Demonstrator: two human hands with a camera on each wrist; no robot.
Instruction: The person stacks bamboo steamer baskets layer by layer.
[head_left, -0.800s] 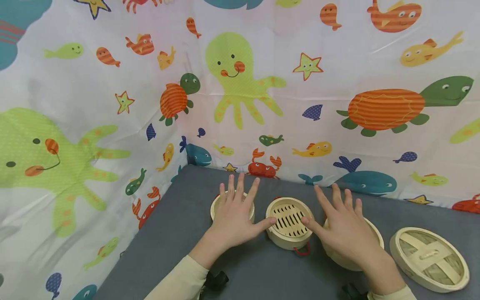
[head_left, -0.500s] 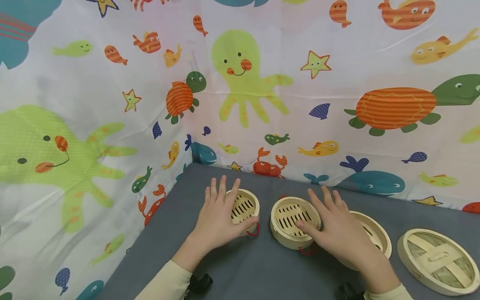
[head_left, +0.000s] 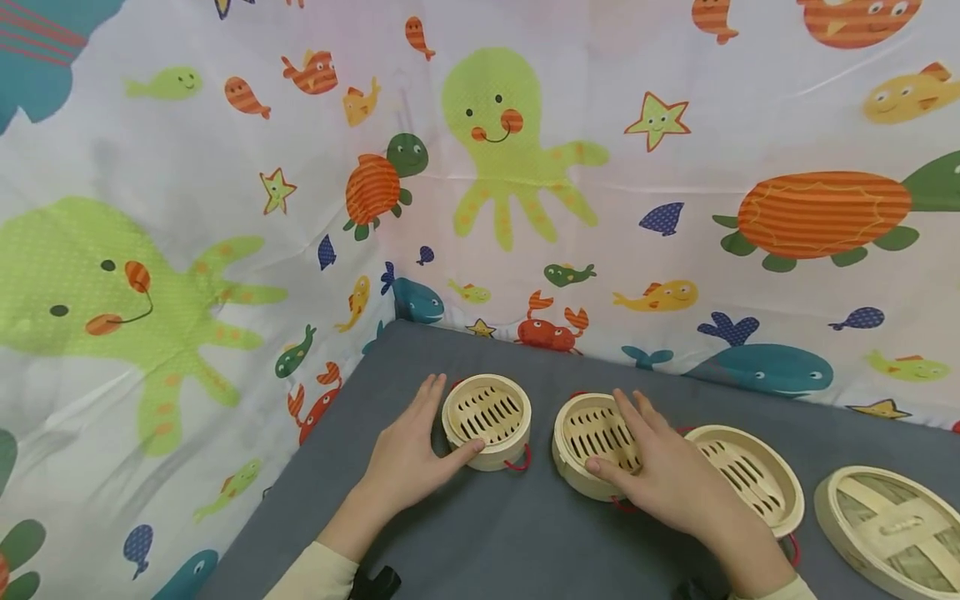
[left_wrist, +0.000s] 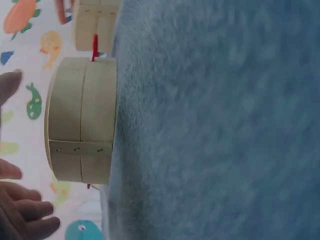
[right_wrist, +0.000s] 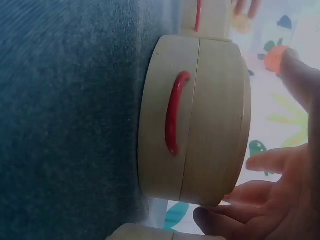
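My left hand [head_left: 401, 458] is at the left side of a small round bamboo steamer basket [head_left: 491, 408], its thumb reaching over the front rim. The fingers are straight and grip nothing. In the left wrist view that basket [left_wrist: 82, 120] stands apart from the fingers. My right hand [head_left: 671, 479] hovers over the right side of a second small bamboo steamer basket [head_left: 581, 483], thumb above its slatted top. In the right wrist view, this basket [right_wrist: 215, 130] shows a red cord loop [right_wrist: 172, 112], and the relaxed fingers [right_wrist: 272, 192] are spread right at its far rim.
A wider steamer basket [head_left: 738, 467], slatted inside, sits right of the second one, partly behind my right forearm. A woven steamer lid [head_left: 885, 533] lies at the far right. Grey cloth [head_left: 540, 554] covers the table; a sea-animal curtain [head_left: 570, 75] stands behind.
My left hand has moved left off the first basket, uncovering its slats. The right hand has shifted left and lower over the second basket, uncovering the wider one. The camera view has turned slightly.
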